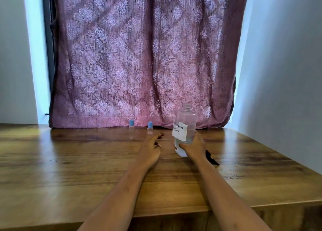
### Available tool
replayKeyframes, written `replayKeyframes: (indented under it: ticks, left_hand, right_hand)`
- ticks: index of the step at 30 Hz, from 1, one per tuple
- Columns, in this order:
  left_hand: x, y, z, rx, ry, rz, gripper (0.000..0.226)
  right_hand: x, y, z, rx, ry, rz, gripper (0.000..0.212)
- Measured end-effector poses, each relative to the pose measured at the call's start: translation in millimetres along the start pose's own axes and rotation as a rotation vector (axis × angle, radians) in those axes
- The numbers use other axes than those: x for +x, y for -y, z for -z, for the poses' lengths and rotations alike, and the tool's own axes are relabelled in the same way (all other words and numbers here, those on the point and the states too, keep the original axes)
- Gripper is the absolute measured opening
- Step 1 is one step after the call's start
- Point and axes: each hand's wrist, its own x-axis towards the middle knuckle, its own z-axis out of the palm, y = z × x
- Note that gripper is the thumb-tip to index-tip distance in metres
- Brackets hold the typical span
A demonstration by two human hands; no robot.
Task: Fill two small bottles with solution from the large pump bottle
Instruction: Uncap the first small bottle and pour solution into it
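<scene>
My right hand (pixel 193 148) grips the open bottle (pixel 187 121) for pouring; my left hand (pixel 151 146), loose and empty, hovers by the vial (pixel 150 128) left of it.

The large clear bottle (pixel 185 126), its neck uncapped and its white handwritten label facing forward, is tilting slightly. Left of it, the near small bottle (pixel 150 128) and the far small bottle (pixel 131 129), both blue-capped, are standing upright.

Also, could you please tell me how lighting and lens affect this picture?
Head view throughout: daylight through the curtain backlights the scene; sheen on the table; the clear large bottle blends into the curtain; wide-angle bowing at the edges.
</scene>
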Motion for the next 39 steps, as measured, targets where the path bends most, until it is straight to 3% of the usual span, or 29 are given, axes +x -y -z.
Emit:
replayKeyframes:
  ticks: [5, 10, 14, 18, 21, 24, 27, 29, 33, 39]
  left_hand:
    - [0, 1, -1, 0.056, 0.011, -0.028, 0.045]
    - [5, 1, 1, 0.017, -0.004, 0.020, 0.045]
    - [19, 4, 17, 0.033, -0.022, 0.095, 0.043]
    - [32, 8, 43, 0.140, -0.008, 0.065, 0.043]
    - [32, 24, 55, 0.188, -0.078, 0.056, 0.039]
    - [33, 47, 58, 0.244, -0.058, 0.060, 0.032]
    - [42, 54, 58, 0.199, -0.097, 0.033, 0.027]
    - [44, 53, 56, 0.207, -0.123, -0.004, 0.026]
    - [42, 61, 52, 0.221, -0.153, -0.016, 0.027]
    - [44, 62, 51, 0.238, -0.154, -0.013, 0.031]
  right_hand:
    - [7, -14, 11, -0.021, -0.004, -0.007, 0.071]
    - [-1, -13, 5, -0.057, -0.099, 0.030, 0.116]
    - [-7, 9, -8, -0.035, -0.392, 0.431, 0.079]
    - [-8, 28, -39, 0.021, -0.265, 0.579, 0.040]
    - [-1, 39, -65, 0.025, -0.015, 0.451, 0.026]
    - [18, 40, -94, 0.016, 0.108, 0.249, 0.020]
    - [38, 30, -120, -0.022, 0.223, 0.052, 0.044]
    - [48, 24, -133, -0.043, 0.244, -0.025, 0.058]
    - [61, 21, -155, -0.010, 0.265, -0.130, 0.066]
    - [72, 25, -165, -0.025, 0.256, -0.127, 0.032]
